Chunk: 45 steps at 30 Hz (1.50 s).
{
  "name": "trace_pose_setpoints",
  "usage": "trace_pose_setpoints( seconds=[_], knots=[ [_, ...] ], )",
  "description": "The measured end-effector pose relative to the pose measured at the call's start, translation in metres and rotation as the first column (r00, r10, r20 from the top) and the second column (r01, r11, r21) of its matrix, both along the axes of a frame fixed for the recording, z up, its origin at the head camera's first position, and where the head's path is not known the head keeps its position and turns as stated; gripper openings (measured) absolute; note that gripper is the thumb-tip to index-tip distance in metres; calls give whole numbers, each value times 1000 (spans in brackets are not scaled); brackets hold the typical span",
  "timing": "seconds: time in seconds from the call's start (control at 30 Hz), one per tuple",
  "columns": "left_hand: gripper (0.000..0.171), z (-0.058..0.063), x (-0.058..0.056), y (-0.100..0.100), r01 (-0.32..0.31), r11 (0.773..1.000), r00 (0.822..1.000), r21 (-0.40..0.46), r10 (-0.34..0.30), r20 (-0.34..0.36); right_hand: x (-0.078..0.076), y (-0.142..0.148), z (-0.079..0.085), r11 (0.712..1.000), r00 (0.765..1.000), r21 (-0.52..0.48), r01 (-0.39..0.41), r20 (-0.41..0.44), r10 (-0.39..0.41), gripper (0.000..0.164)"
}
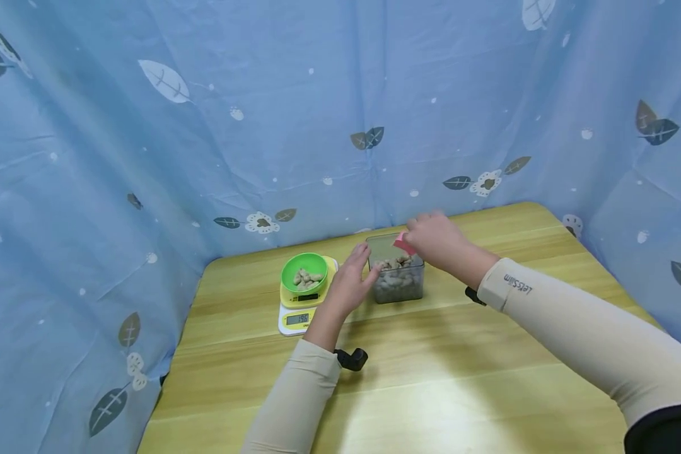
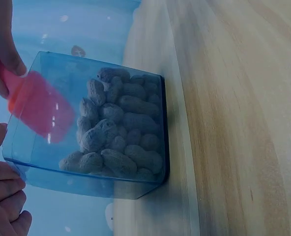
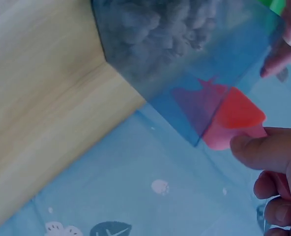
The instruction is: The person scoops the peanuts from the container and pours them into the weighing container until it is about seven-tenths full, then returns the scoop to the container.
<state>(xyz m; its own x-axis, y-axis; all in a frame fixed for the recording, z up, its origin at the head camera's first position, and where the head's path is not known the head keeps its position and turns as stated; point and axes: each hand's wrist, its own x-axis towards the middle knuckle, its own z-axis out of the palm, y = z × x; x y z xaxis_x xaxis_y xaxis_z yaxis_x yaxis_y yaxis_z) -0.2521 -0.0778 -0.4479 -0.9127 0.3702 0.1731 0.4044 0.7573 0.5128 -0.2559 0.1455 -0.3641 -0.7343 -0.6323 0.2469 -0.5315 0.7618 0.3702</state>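
One see-through container [image 1: 381, 242]: upright on the single tabletop [image 1: 431, 378], partly filled with peanuts [image 2: 121, 128], overlapping too much to count.
One pink scoop [image 3: 239, 110]: blade reaching over the container's rim, just above the peanuts; handle held in the curled fingers of the right hand [image 1: 437, 241].
Left hand [image 1: 347, 277]: one, at the container's left corner, fingers extended, thumb spread wide; how firmly it touches, I cannot tell.
One scale [image 1: 297, 320]: yellow and white, left of the container, bearing one green bowl [image 1: 303, 260].
Bowl contents: several peanuts, exact number unclear.
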Motion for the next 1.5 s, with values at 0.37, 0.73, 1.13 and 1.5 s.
trace_pose_setpoints(
  seconds=[0.37, 0.73, 1.13, 1.5],
  knots=[
    [62, -1, 1, 2, 9, 1000, 1000, -24, -8, 8, -24, -18, -23, 973, 999, 227, -45, 39, 37, 11],
    [65, 1, 0, 0, -4, 998, 1000, -55, 4, -12, -37, -21, -3, 996, 931, 86, -7, 364, -25, 17],
    [68, 3, 3, -1, 7, 996, 1000, -86, -8, -21, -29, -26, -10, 998, 944, 70, 8, 328, -30, 25],
    [69, 1, 1, 1, -7, 994, 1000, -107, 4, -30, -30, -20, -11, 999, 859, -41, 14, 511, 9, 30]
  ],
)
